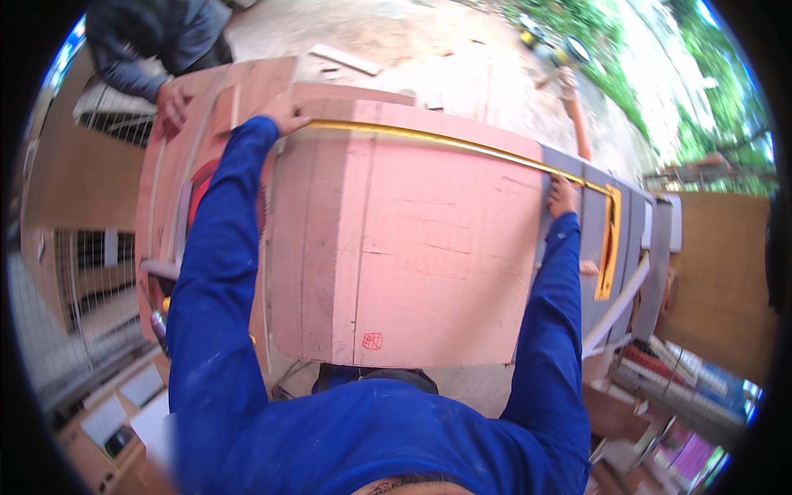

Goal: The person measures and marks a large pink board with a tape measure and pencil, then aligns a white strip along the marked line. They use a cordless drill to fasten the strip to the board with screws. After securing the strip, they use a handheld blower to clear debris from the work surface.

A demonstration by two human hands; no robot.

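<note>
The left hand (285, 111) fingers curl over the far edge of the pink board (412, 247), pressing down a yellow tape measure (429, 139). The right hand (563, 196) fingers pinch the tape further along the same edge. Another person's hand (172, 106) rests on a second board (165, 190) to the left.

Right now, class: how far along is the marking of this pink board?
Done: faint pencil lines already cross the pink board. In hand: the left hand and right hand press a yellow straightedge along its far edge. Left: no cut shows yet. Another person's hand rests on the neighbouring board.
</note>
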